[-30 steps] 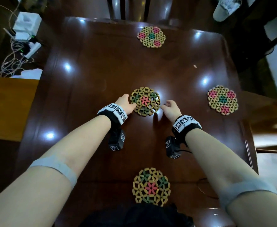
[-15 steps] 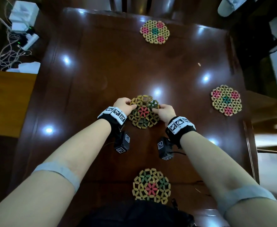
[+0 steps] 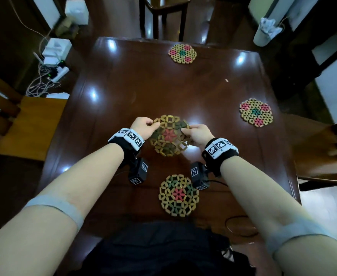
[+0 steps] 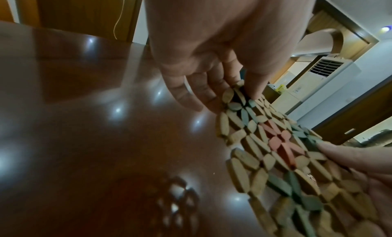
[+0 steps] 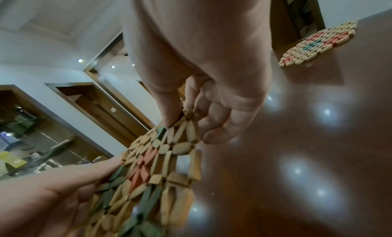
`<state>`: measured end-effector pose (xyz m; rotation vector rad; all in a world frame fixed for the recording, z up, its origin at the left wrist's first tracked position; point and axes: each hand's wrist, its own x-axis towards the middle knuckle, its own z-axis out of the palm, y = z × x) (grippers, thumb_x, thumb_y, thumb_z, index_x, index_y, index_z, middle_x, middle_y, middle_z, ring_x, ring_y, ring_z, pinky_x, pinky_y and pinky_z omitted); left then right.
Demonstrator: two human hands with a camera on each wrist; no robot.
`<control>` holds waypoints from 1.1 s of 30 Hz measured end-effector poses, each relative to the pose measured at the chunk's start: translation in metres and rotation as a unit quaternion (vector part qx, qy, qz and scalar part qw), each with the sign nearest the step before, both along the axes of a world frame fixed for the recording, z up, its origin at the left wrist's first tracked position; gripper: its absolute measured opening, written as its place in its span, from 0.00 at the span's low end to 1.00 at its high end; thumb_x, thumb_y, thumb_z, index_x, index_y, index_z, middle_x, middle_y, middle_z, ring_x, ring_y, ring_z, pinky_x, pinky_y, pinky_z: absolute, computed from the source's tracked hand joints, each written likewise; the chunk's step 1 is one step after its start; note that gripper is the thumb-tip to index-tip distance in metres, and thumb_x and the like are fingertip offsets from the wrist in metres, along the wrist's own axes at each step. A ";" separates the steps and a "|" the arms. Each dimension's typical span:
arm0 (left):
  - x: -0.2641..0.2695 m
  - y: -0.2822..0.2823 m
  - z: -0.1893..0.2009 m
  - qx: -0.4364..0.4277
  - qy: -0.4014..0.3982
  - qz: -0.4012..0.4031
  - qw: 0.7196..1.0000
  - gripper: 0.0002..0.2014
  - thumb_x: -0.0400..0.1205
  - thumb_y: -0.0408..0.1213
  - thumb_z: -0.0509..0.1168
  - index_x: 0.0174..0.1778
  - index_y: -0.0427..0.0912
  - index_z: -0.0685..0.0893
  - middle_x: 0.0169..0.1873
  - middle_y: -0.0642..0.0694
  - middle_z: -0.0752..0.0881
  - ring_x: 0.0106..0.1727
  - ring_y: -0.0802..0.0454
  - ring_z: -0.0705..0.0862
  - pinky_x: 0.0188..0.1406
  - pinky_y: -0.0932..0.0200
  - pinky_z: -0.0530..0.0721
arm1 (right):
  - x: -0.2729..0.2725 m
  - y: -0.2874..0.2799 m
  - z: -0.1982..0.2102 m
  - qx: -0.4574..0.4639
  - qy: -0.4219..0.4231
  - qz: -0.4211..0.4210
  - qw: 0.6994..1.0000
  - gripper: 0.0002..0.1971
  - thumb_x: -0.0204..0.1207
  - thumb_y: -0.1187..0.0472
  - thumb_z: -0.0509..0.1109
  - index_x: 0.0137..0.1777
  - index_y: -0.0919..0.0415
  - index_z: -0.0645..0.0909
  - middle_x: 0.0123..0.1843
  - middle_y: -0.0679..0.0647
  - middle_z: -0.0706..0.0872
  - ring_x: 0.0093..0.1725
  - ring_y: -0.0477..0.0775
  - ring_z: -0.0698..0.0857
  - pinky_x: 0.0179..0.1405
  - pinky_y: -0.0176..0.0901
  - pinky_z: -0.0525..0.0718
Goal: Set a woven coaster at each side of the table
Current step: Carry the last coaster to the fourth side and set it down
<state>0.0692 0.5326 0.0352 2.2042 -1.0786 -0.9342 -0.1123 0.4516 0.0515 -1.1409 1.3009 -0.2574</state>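
- Left hand point(image 3: 143, 127): forearm reaches forward over the counter point(image 3: 123, 92); thumb on top and fingers point(image 4: 197, 93) beneath pinch the left edge of the held coaster point(image 3: 168, 137). Wrist carries a black strap with a marker band and a small camera block below.
- Right hand point(image 3: 198, 133): forearm mirrors the left; thumb above, fingers point(image 5: 214, 123) curled below, pinching the right edge of the same coaster. Same strap and camera block.
- Held coaster: round, woven of oval wooden beads, tan with green patches and a red flower centre. Gripped between both hands over the middle of the counter, lifted clear of the surface and tilted; its near edge sags lower.
- Near coaster point(image 3: 178, 195): same colouring, flat at the near edge of the counter, in front of the person's torso.
- Right-side coaster point(image 3: 256, 112): tan with pink flowers and a green centre, flat near the right edge.
- Far coaster point(image 3: 182, 53): same pink and green pattern, flat at the far edge.
- Counter: dark glossy wood, showing light reflections.
- Chair point(image 3: 164, 10): dark wood, beyond the far edge.
- Left side of counter: no coaster lies there.
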 end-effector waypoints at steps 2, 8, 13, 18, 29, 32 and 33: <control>-0.005 0.023 0.001 0.017 -0.011 0.000 1.000 0.19 0.82 0.49 0.64 0.41 0.33 0.86 0.32 0.40 0.82 0.39 0.43 0.80 0.40 0.55 0.74 | -0.007 0.018 0.001 0.006 -0.020 0.010 1.000 0.07 0.77 0.67 0.71 0.38 0.60 0.84 0.33 0.56 0.87 0.29 0.50 0.85 0.33 0.40 0.83; -0.015 0.089 -0.011 0.052 -0.027 -0.007 0.998 0.19 0.82 0.49 0.63 0.32 0.37 0.79 0.26 0.42 0.74 0.32 0.46 0.74 0.33 0.55 0.69 | -0.020 0.082 -0.012 0.040 -0.024 0.013 0.999 0.03 0.76 0.67 0.73 0.41 0.65 0.86 0.47 0.65 0.89 0.46 0.62 0.89 0.53 0.58 0.89; -0.002 0.136 -0.017 0.059 -0.031 -0.007 0.998 0.19 0.82 0.49 0.63 0.33 0.37 0.79 0.28 0.41 0.76 0.34 0.45 0.75 0.35 0.54 0.69 | -0.007 0.128 -0.022 0.018 -0.003 0.037 0.999 0.05 0.75 0.60 0.74 0.45 0.62 0.86 0.44 0.59 0.90 0.38 0.52 0.87 0.49 0.50 0.89; 0.038 0.189 -0.012 0.036 -0.032 -0.004 0.999 0.19 0.82 0.48 0.63 0.32 0.37 0.79 0.25 0.46 0.74 0.32 0.47 0.75 0.35 0.55 0.70 | 0.036 0.178 -0.017 -0.013 0.013 0.040 0.999 0.11 0.79 0.62 0.70 0.55 0.68 0.83 0.36 0.55 0.85 0.16 0.36 0.81 0.18 0.29 0.80; 0.206 0.363 -0.005 0.010 -0.046 0.087 0.995 0.17 0.83 0.47 0.63 0.34 0.38 0.78 0.26 0.46 0.77 0.39 0.44 0.78 0.40 0.57 0.71 | 0.231 0.325 -0.037 -0.096 0.033 0.161 0.982 0.19 0.79 0.51 0.67 0.58 0.66 0.85 0.40 0.56 0.86 0.40 0.55 0.85 0.42 0.51 0.87; 0.242 0.384 -0.008 0.003 -0.017 0.117 0.993 0.17 0.83 0.47 0.62 0.37 0.37 0.79 0.25 0.49 0.75 0.38 0.43 0.79 0.39 0.56 0.72 | 0.271 0.341 -0.030 -0.106 0.027 0.185 0.977 0.13 0.81 0.52 0.65 0.49 0.61 0.85 0.33 0.55 0.81 0.33 0.53 0.80 0.33 0.44 0.82; 0.252 0.387 -0.009 0.001 -0.014 0.121 0.993 0.17 0.83 0.47 0.62 0.36 0.37 0.77 0.25 0.49 0.74 0.38 0.43 0.78 0.38 0.56 0.72 | 0.282 0.343 -0.030 -0.102 0.025 0.187 0.977 0.13 0.81 0.52 0.65 0.48 0.61 0.85 0.31 0.55 0.78 0.31 0.53 0.77 0.30 0.43 0.80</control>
